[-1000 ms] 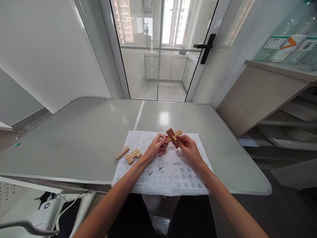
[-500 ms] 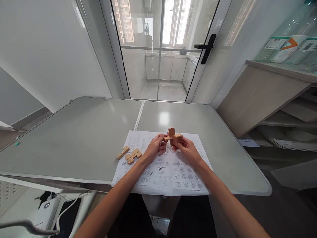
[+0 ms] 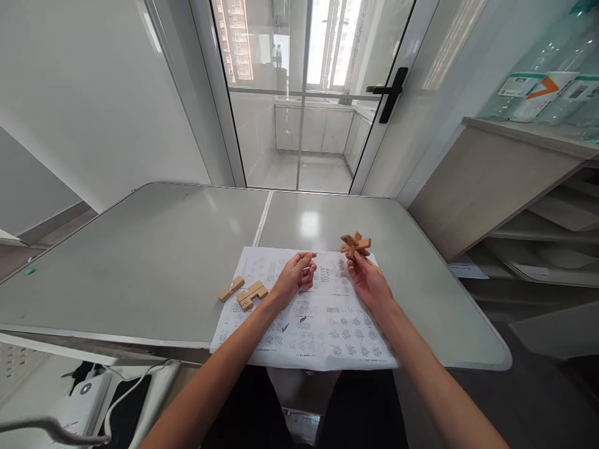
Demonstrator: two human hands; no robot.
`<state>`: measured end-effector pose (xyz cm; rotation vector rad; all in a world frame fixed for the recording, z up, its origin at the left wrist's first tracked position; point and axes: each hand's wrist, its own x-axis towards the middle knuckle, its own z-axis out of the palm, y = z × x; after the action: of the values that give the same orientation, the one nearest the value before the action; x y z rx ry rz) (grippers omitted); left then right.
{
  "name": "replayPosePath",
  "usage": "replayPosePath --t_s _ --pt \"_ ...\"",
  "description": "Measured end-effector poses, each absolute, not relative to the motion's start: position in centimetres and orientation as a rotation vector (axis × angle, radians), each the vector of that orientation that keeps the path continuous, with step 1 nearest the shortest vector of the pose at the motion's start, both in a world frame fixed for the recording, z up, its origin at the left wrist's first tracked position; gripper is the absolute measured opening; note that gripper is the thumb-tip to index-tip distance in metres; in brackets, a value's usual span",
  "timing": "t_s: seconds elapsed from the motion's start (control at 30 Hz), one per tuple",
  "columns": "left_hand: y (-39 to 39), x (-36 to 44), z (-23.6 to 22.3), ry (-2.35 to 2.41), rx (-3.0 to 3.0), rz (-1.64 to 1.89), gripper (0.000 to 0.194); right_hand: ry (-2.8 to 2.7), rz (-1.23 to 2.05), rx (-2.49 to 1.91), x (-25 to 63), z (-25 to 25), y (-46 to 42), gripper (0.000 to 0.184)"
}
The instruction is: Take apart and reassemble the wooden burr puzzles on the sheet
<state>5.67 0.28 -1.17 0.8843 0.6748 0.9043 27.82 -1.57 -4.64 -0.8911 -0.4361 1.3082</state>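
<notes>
Out to the right, above the sheet's far right corner, my right hand (image 3: 369, 280) grips a partly assembled wooden burr puzzle (image 3: 354, 244) by its lower end. Its notched sticks cross and point several ways. My left hand (image 3: 296, 273) hovers over the middle of the printed paper sheet (image 3: 322, 343), fingers curled in, with nothing visible in them. To the left of that hand, loose notched wooden puzzle pieces lie by the sheet's left edge: a slim one (image 3: 231, 289) and a wider pair (image 3: 253, 294) set side by side.
The sheet lies on a grey table (image 3: 140, 262) with a seam (image 3: 262, 218) running away from me. Behind stands a glass door with a black handle (image 3: 392, 93). A shelf unit (image 3: 505, 187) with plastic bottles is at right; a white drawer with cables (image 3: 135, 390) is at lower left.
My left hand has let go of the burr puzzle and stays near its place. My right hand has carried the puzzle to the right and turned it.
</notes>
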Motion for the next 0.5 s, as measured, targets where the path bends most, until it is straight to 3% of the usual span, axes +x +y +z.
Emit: replayPosePath --t_s 0.2,0.5 --pt "0.21 5.63 -1.16 0.670 0.890 0.900 0.050 -0.264 1.332 -0.772 28.23 -4.74 -1.35 0.013" --pt "0.14 5.68 -0.95 0.689 0.893 0.901 0.052 -0.266 1.342 -0.730 28.79 -5.32 -1.07 0.013"
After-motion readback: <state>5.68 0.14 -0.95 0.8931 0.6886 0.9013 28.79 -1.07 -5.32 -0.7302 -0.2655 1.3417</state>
